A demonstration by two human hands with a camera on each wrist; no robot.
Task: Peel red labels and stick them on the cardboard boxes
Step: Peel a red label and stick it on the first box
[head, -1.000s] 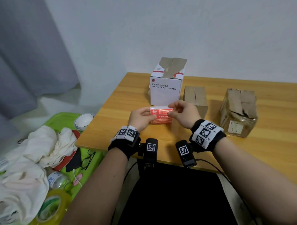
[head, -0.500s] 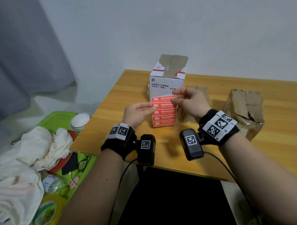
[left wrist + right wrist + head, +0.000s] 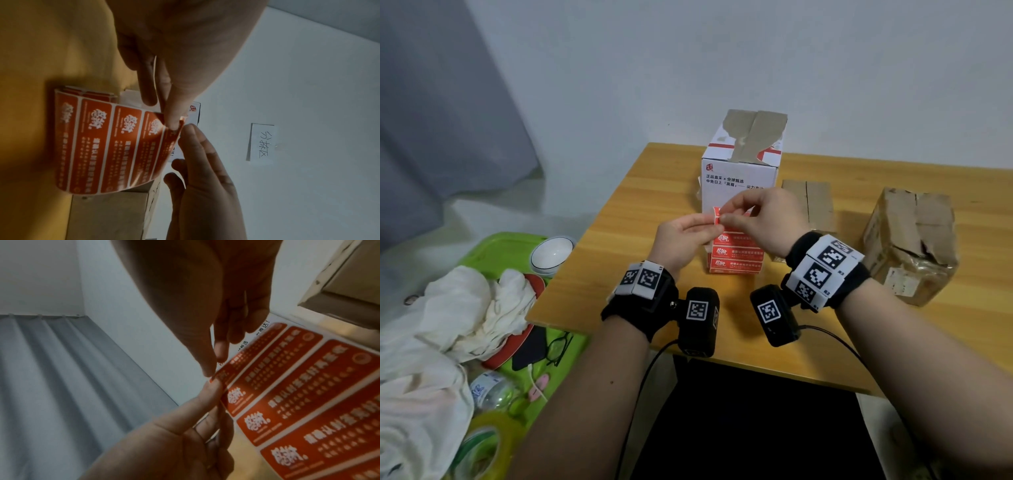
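A strip of red labels [image 3: 736, 251] hangs from both hands in front of the tall white box [image 3: 736, 171]. My left hand [image 3: 709, 222] pinches the strip's top left corner between thumb and fingers [image 3: 170, 123]. My right hand [image 3: 726, 214] pinches at the corner of the top label, its fingertips [image 3: 208, 371] meeting the left thumb [image 3: 213, 391]. The strip [image 3: 107, 146] curves down to the table, showing several labels [image 3: 298, 394]. A small brown box [image 3: 811, 205] and a crumpled brown box [image 3: 914, 240] stand to the right.
The wooden table [image 3: 619, 274] ends at its left edge beside a green tray [image 3: 493, 246] with white cloths [image 3: 465, 308], a bowl [image 3: 551, 253], glasses [image 3: 558, 346] and a tape roll [image 3: 482, 448]. A paper note [image 3: 261, 142] hangs on the wall.
Both hands lifted the label strip off the table and it unfolded to hang before the white box. The right fingers moved onto the top label's left corner.
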